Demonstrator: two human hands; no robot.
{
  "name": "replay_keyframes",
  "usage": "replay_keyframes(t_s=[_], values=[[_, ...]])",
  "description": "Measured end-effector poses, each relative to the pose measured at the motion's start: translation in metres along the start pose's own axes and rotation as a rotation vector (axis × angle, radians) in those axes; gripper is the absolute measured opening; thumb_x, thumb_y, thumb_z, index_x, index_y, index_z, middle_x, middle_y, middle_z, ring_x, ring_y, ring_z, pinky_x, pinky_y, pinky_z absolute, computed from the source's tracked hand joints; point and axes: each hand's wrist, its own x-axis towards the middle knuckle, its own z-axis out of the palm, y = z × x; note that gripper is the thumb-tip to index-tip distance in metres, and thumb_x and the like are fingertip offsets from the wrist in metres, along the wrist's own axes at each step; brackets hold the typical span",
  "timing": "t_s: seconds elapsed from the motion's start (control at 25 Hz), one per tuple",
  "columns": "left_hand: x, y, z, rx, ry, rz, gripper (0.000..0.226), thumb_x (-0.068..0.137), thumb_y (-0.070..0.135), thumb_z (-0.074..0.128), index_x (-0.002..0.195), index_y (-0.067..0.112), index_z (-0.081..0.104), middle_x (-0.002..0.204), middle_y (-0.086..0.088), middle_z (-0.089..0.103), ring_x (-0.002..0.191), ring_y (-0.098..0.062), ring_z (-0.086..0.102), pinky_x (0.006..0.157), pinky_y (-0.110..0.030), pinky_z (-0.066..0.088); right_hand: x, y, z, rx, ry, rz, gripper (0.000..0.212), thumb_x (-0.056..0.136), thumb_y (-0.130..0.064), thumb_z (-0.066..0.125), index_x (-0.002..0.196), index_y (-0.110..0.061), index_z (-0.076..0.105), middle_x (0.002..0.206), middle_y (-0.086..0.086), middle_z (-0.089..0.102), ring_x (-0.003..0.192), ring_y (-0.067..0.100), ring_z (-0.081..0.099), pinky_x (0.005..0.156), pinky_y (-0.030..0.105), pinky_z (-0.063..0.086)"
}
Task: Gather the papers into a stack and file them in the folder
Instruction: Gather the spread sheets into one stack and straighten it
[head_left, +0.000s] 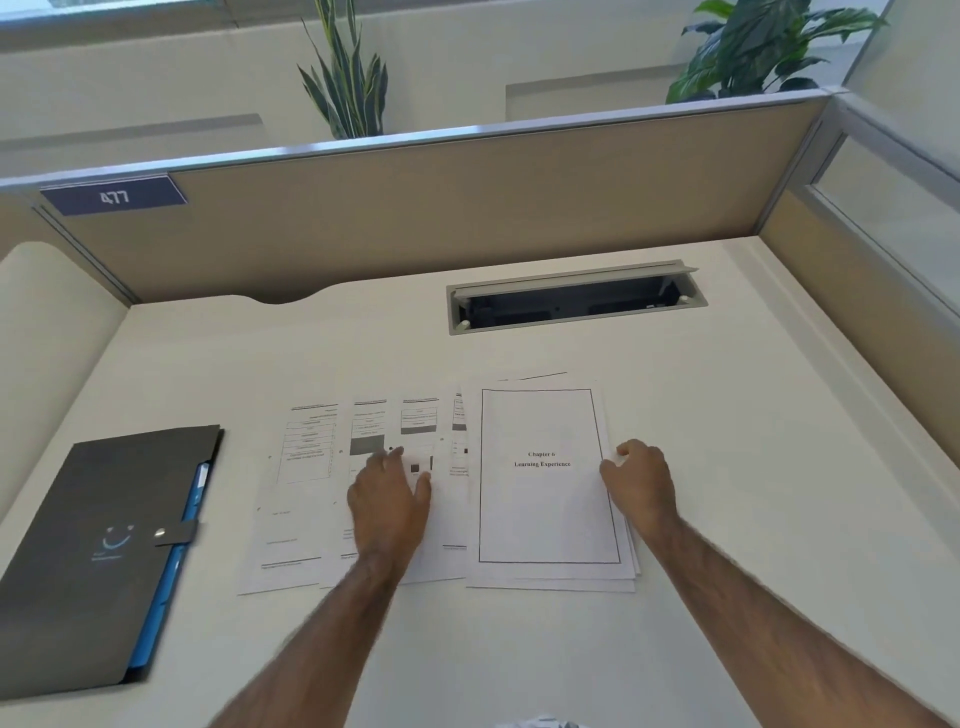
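The left hand's fingers (402, 457) lie flat and spread on the fanned sheets (332, 493), gripping nothing, probably to slide them toward three o'clock. The right hand (636, 480) curls loosely at the edge of the "Chapter 6" cover page (545, 514), likely steadying that pile; whether it pinches the edge is unclear. The dark folder (98, 545) lies closed at nine o'clock on the surface (753, 467). Small print stays unreadable.
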Motion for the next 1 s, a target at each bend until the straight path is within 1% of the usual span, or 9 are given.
replay_keyframes(t_s=[0.12,0.2,0.28,0.32,0.44,0.52,0.64,0.84,1.0], values=[[0.017,-0.065,-0.012,0.118,0.047,-0.250,0.065,0.092,0.043,0.062,0.141,0.002,0.050,0.149,-0.029,0.045,0.137,-0.047,0.042,0.112,-0.060,0.031,-0.003,0.000,-0.001,-0.047,-0.030,-0.008,0.038,0.087,-0.021,0.064,0.122,-0.006,0.063,0.120,0.018,0.058,0.111,0.038,0.060,0.088,0.037,0.048],[0.026,-0.100,-0.026,0.132,-0.022,-0.461,0.074,0.093,0.050,0.058,0.147,0.001,0.041,0.155,-0.032,0.034,0.141,-0.050,0.032,0.115,-0.062,0.023,-0.003,-0.002,-0.001,-0.061,-0.050,-0.023,0.039,0.086,-0.022,0.065,0.122,-0.006,0.064,0.120,0.019,0.058,0.111,0.038,0.060,0.091,0.037,0.048],[0.033,-0.117,-0.039,0.067,-0.069,-0.593,0.078,0.092,0.054,0.057,0.146,0.001,0.038,0.152,-0.032,0.036,0.139,-0.049,0.034,0.114,-0.060,0.027,-0.004,-0.007,0.002,-0.068,-0.070,-0.033,0.041,0.085,-0.021,0.065,0.123,-0.006,0.065,0.121,0.019,0.058,0.113,0.038,0.060,0.092,0.037,0.047],[0.036,-0.120,-0.045,0.045,-0.077,-0.597,0.079,0.091,0.054,0.059,0.145,0.001,0.039,0.148,-0.031,0.040,0.135,-0.048,0.039,0.110,-0.059,0.032,-0.005,-0.012,0.005,-0.070,-0.076,-0.039,0.041,0.085,-0.021,0.066,0.123,-0.007,0.065,0.122,0.018,0.058,0.113,0.037,0.060,0.092,0.036,0.047],[0.043,-0.117,-0.058,0.024,-0.108,-0.482,0.075,0.091,0.049,0.065,0.143,0.001,0.042,0.139,-0.026,0.047,0.128,-0.045,0.046,0.099,-0.057,0.044,-0.011,-0.029,0.018,-0.073,-0.093,-0.057,0.042,0.084,-0.021,0.067,0.123,-0.006,0.066,0.122,0.017,0.060,0.112,0.036,0.061,0.089,0.035,0.048],[0.048,-0.116,-0.063,-0.052,-0.123,-0.452,0.073,0.091,0.044,0.067,0.145,0.002,0.041,0.140,-0.024,0.046,0.131,-0.043,0.043,0.097,-0.057,0.046,-0.018,-0.041,0.031,-0.070,-0.106,-0.059,0.041,0.083,-0.021,0.068,0.121,-0.005,0.067,0.122,0.018,0.061,0.112,0.036,0.062,0.089,0.035,0.049],[0.055,-0.121,-0.068,-0.145,-0.131,-0.474,0.071,0.091,0.038,0.069,0.144,-0.001,0.043,0.143,-0.024,0.047,0.134,-0.044,0.042,0.096,-0.056,0.047,-0.031,-0.060,0.053,-0.054,-0.112,-0.057,0.037,0.081,-0.020,0.068,0.113,-0.002,0.070,0.118,0.019,0.064,0.106,0.038,0.064,0.087,0.037,0.052],[0.056,-0.125,-0.067,-0.166,-0.210,-0.431,0.063,0.087,0.044,0.072,0.128,-0.002,0.055,0.130,-0.020,0.061,0.121,-0.041,0.057,0.091,-0.047,0.052,-0.052,-0.084,0.086,-0.041,-0.133,-0.064,0.042,0.080,-0.022,0.067,0.119,-0.006,0.068,0.118,0.017,0.063,0.107,0.037,0.064,0.085,0.035,0.052],[0.043,-0.109,-0.058,0.052,-0.210,-0.422,0.075,0.078,0.054,0.079,0.123,0.000,0.055,0.129,-0.015,0.051,0.122,-0.034,0.050,0.092,-0.044,0.049,-0.066,-0.096,0.101,-0.087,-0.144,-0.088,0.045,0.083,-0.023,0.067,0.125,-0.007,0.065,0.123,0.018,0.058,0.113,0.038,0.061,0.089,0.037,0.050]])
